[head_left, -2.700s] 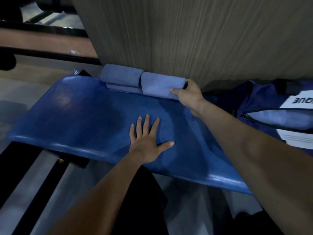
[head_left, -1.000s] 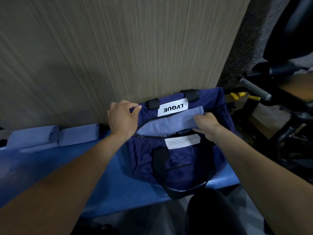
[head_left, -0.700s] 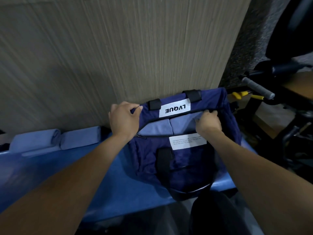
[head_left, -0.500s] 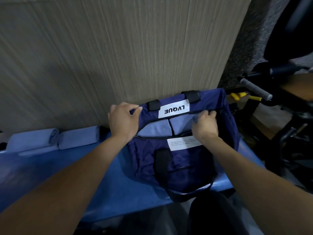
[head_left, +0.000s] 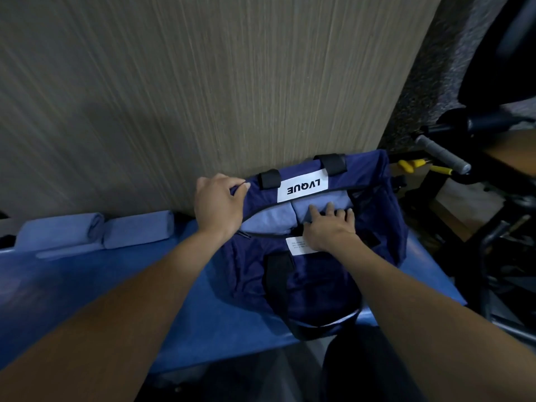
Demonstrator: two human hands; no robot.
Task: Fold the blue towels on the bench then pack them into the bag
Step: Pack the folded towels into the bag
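The left hand [head_left: 218,206] grips the far rim of the navy bag [head_left: 324,274] at its left end, fingers curled over the edge and thumb tucked against the fabric, holding the mouth of the bag apart. Just to the right of this hand, along the same rim, sit a black strap loop [head_left: 269,179] and a white label reading LVQUE [head_left: 303,187] upside down, with a second black strap loop [head_left: 333,163] beyond it.

The right hand [head_left: 329,227] lies inside the bag's opening with its fingers spread and fairly straight, pressing down on a folded light blue towel [head_left: 322,203] that sits in the right part of the opening. Between the two hands, a second folded light blue towel [head_left: 268,220] lies in the left part of the opening, touching the first. Under the heel of the right hand, a small white printed tag [head_left: 298,245] shows on the near side of the bag, and a black handle strap [head_left: 277,274] runs down toward the person.

The bag rests on a blue padded bench [head_left: 145,300] against a wood-grain wall panel [head_left: 203,82]. Well to the left of the left hand, two rolled light blue towels [head_left: 95,233] lie side by side on the bench at the foot of the wall. To the right of the right hand, past the bag, stand dark metal gym equipment with a grey grip [head_left: 441,155] and a yellow part [head_left: 412,165].
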